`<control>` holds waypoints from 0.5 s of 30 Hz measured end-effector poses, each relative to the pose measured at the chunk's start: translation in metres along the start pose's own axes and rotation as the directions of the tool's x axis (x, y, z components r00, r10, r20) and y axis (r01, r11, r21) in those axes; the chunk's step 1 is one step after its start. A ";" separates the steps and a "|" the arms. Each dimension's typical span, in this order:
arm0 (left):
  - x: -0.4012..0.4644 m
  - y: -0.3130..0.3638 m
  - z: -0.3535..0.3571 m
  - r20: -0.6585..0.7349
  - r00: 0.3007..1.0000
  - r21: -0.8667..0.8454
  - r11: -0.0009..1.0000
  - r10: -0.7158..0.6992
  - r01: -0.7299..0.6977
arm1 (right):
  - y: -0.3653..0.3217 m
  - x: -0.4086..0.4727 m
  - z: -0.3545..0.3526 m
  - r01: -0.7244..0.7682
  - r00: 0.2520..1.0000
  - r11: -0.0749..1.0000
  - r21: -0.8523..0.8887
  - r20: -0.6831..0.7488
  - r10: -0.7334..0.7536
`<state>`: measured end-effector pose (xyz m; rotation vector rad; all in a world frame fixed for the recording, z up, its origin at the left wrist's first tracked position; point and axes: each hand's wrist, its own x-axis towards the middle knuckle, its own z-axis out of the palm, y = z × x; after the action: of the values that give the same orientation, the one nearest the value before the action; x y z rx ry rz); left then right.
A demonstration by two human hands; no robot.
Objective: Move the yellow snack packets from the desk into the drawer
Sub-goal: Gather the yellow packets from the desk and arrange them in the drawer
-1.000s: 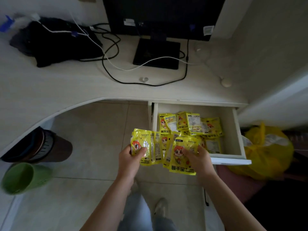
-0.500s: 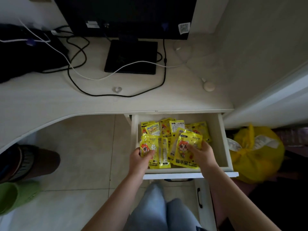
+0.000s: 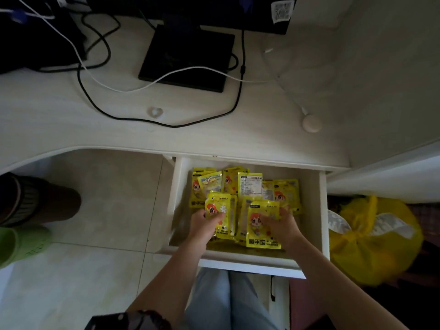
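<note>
Our left hand (image 3: 202,225) and right hand (image 3: 283,226) each grip yellow snack packets (image 3: 263,223) inside the drawer (image 3: 247,264) — released carelessly, they'd probably slide over its front edge.

Surfaces and finishes

The yellow snack packets (image 3: 263,225) are glossy printed plastic film. The desk (image 3: 71,120) shows pale matt wood grain; the drawer (image 3: 247,264) is smooth white-painted board. The floor (image 3: 107,206) is smooth, faintly shiny tile. The yellow bag (image 3: 371,236) at right is thin crinkled plastic.

Left hand (image 3: 202,225) and right hand (image 3: 283,227) grip yellow snack packets (image 3: 262,225) inside open drawer (image 3: 322,210) below desk (image 3: 71,125).
</note>
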<state>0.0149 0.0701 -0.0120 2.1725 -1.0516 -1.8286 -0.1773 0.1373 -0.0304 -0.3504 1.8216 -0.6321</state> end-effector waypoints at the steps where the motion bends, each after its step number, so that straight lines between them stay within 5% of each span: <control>1: 0.005 -0.002 0.003 0.013 1.000 0.003 1.000 -0.010 0.010 | 0.003 0.006 -0.001 -0.024 1.000 1.000 -0.016 0.006 0.024; 15: 0.006 -0.006 -0.006 -0.006 0.999 0.390 0.920 0.054 -0.048 | 0.004 0.017 -0.028 -0.080 0.997 0.970 -0.229 0.001 0.083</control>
<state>0.0235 0.0694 -0.0180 2.3294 -1.5692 -1.6899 -0.2089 0.1387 -0.0390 -0.4286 1.8935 -0.3626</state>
